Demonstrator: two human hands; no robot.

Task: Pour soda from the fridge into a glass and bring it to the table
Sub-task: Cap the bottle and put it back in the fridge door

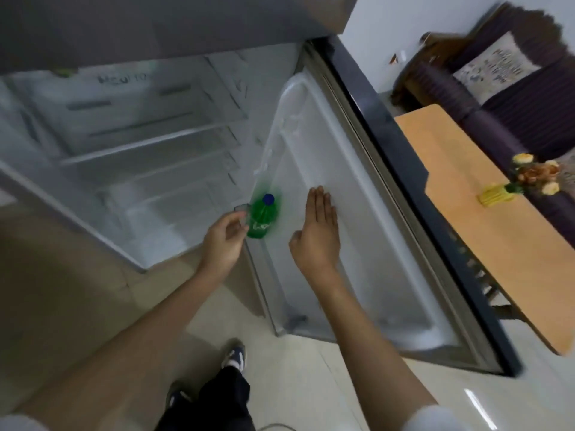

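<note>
Head view: fridge (130,144) open, frame blurred.
Soda bottle (264,217): green, blue cap, upright in the door (357,213) shelf, between the hands.
Left hand (224,241): nearer, fingers curled around a clear glass (242,216) touching the bottle.
Right hand (319,231): flat, fingers together, empty, just beside.
Desk (460,194): wooden, behind the door, holding flowers (533,175).
Room: tiled floor (305,384), sofa (513,98) beyond.

Left hand (222,241): forearm extended forward, fingers curled, thumb and fingertips pinched close. Right hand (319,230): arm outstretched, palm down, fingers straight and together, thumb splayed.
</note>
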